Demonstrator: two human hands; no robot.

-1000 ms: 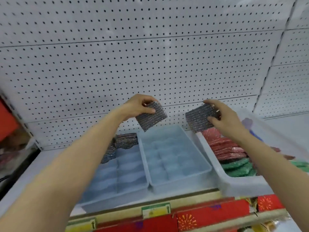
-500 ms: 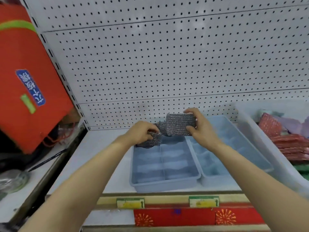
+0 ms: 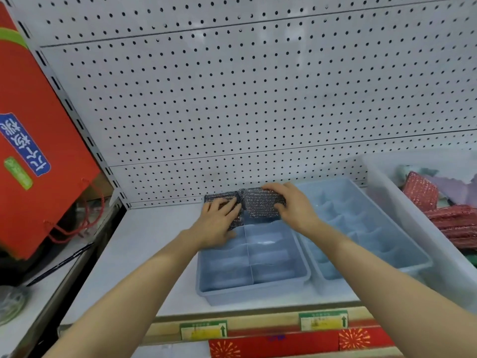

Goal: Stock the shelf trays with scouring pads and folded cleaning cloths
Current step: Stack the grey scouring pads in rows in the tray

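Two blue divided trays stand side by side on the white shelf: the left tray [image 3: 258,285] and the right tray [image 3: 374,257]. Grey metallic scouring pads fill the far end of the left tray. My left hand [image 3: 219,223] presses down on a grey scouring pad [image 3: 219,197] in the far-left compartment. My right hand [image 3: 291,205] holds another grey scouring pad [image 3: 260,208] upright at the far-right compartment of the same tray. The right tray's compartments hold nothing.
A clear plastic bin [image 3: 387,192] at the right holds red scouring pads [image 3: 454,220] and pale cloths. A pegboard wall [image 3: 232,99] backs the shelf. A red bag [image 3: 33,140] hangs at the left. Yellow price labels [image 3: 204,330] line the shelf's front edge.
Both hands have carried their grey pads from above the trays down into the far end of the left tray. The view has swung left and down.
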